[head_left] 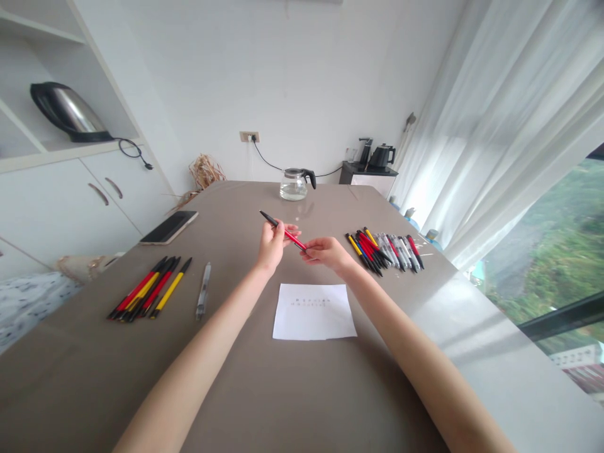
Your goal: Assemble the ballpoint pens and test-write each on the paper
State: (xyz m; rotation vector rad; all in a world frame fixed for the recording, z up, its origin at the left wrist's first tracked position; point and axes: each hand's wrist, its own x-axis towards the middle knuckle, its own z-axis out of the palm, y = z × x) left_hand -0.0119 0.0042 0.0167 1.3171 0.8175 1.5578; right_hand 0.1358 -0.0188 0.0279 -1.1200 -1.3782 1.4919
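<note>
Both my hands hold one red pen (291, 236) with a black end above the brown table (245, 377). My left hand (272, 243) pinches the pen near its middle. My right hand (326, 251) pinches its near end, fingers closed. The pen slants up to the left. A white sheet of paper (314, 312) with small print lies just below my hands. A row of several red, yellow and black pens (150, 289) lies at the left, with one clear pen (203, 290) beside it. Another heap of pens (384, 249) lies right of my right hand.
A glass coffee pot (294, 184) stands at the table's far end. A dark notebook (170, 226) lies at the far left. A steel kettle (68, 112) sits on a wall shelf. Curtains (495, 126) and a window line the right side.
</note>
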